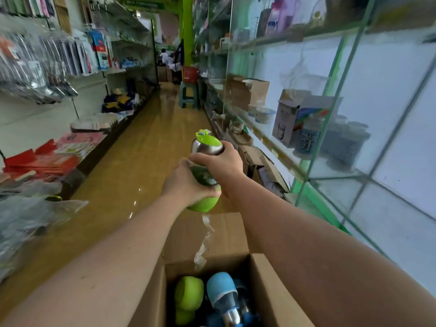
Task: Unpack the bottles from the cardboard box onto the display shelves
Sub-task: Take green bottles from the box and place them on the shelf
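Head view, both hands (203, 175) gripping green bottle (205, 161), upright, lid away, above open cardboard box (271, 279)

Both bare forearms reach forward toward twelve o'clock and meet at centre. The left hand (186, 182) curls from the nine o'clock side around what it grips; the right hand (220, 161) clamps just above, knuckles up, fingers wrapped.

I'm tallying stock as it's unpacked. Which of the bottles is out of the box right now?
The green-capped steel bottle, held by both the left hand and right hand. The others lie in the cardboard box.
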### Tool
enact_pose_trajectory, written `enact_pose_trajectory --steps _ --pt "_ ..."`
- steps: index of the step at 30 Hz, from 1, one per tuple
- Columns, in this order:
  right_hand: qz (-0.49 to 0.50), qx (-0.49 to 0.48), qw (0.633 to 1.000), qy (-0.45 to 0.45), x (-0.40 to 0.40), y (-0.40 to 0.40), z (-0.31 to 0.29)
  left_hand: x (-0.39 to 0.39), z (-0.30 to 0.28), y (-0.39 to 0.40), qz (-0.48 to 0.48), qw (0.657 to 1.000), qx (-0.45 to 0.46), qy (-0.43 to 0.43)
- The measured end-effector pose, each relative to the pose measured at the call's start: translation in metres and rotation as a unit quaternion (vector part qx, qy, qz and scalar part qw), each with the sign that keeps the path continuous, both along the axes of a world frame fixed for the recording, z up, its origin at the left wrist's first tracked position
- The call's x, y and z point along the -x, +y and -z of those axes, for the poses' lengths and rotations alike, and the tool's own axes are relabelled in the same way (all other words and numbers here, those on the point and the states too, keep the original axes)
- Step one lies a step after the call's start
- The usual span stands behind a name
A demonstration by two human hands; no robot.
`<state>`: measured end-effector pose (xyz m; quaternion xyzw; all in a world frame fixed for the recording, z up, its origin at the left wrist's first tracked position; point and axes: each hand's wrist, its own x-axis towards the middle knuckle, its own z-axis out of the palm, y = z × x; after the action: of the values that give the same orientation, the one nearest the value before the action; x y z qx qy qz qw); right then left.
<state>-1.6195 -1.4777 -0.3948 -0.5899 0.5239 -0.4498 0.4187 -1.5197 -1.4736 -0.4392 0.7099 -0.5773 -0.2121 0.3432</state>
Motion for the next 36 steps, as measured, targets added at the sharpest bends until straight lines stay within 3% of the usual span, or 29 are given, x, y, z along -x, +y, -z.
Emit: enact_pose_trajectory --steps 9,14,20,27,36 --pt "0.008 0.026 0.999 0.02 -0.023 0.006 -0.252 -0.015 -0.255 0.012 0.008 0.999 0.018 0.043" --pt "0.045 0.054 0.997 0.015 -0.013 0.025 -0.403 -0.009 -0.407 0.024 0.047 0.998 0.041 0.021" --pt "0.079 0.085 0.993 0.028 0.012 0.061 -0.536 0.012 -0.539 0.047 0.11 0.991 0.068 -0.036" --pt "0.144 0.132 0.979 0.051 0.052 0.105 -0.632 0.047 -0.636 0.077 0.18 0.97 0.159 -0.044" --pt "0.264 0.137 0.952 0.073 0.135 0.137 -0.668 0.14 -0.67 0.083 0.276 0.947 0.155 -0.052"
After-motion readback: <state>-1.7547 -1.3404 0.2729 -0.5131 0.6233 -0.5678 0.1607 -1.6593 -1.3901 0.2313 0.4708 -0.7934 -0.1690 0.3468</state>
